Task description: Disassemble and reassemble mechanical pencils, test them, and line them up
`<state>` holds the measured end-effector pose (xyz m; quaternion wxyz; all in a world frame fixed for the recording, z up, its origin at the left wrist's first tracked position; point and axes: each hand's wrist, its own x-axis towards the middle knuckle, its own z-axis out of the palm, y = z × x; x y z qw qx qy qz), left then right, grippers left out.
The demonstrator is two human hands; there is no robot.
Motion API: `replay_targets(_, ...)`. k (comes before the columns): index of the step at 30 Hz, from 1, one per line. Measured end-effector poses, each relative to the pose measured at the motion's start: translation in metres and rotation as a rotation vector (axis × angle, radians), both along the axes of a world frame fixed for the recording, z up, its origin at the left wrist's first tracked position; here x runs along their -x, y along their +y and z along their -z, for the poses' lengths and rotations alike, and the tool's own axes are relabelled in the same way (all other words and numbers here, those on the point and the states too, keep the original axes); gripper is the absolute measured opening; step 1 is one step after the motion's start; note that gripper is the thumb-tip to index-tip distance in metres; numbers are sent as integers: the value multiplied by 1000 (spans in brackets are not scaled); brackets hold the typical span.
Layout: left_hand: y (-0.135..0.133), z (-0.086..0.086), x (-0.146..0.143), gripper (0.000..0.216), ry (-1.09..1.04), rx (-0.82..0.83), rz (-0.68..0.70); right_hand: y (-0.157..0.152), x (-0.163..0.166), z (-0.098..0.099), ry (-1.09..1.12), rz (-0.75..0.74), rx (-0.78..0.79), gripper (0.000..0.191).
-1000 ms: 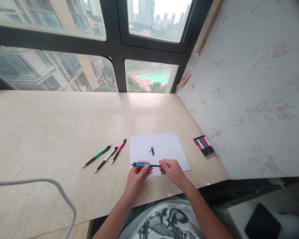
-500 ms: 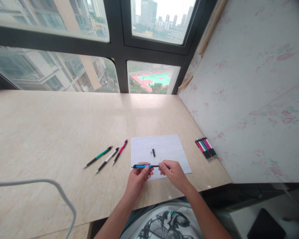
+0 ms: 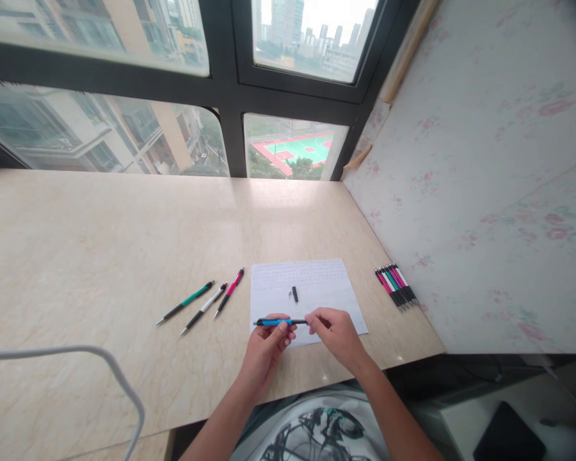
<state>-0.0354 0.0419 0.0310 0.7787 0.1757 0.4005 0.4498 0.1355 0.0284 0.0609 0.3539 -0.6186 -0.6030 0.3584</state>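
Note:
My left hand (image 3: 269, 342) pinches a blue and black mechanical pencil (image 3: 278, 322), held level over the near edge of a white sheet of paper (image 3: 312, 285). My right hand (image 3: 336, 333) has its fingers pinched at the pencil's right end. A small black cap (image 3: 294, 294) and a tiny pale piece (image 3: 290, 294) lie on the sheet just beyond my hands.
Three pencils lie side by side left of the sheet: green (image 3: 186, 301), white (image 3: 205, 308), pink (image 3: 230, 291). Several more pencils (image 3: 396, 286) lie bunched at the right by the flowered wall panel (image 3: 484, 179). A white cable (image 3: 100, 365) curves at the near left. Windows rise behind the desk (image 3: 100, 243).
Both hands stay on the blue pencil in almost the same spot; the view has shifted slightly.

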Motion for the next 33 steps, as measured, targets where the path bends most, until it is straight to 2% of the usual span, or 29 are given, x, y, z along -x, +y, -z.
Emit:
replay_targets(4,-1,-1,-1,32,-29,13,-8,-2,-2,0,3,10,-96,13)
replay_targets(13,-5,7,-2,29,-155,62,-30,-2,0,-2,-16,-15,-279,6)
replay_targets(19,-3,13,-1,27,-167,53,-41,-3,2,-5,12,-63,-316,11)
replay_targets(24,-2,12,-1,27,-168,57,-35,-2,5,-5,15,-5,-225,24)
replay_targets(27,-2,12,-1,26,-164,56,-39,-1,5,-4,-33,20,-202,10)
replay_targets(33,1,14,2,26,-170,75,-65,-4,-6,-18,-76,-25,-269,9)
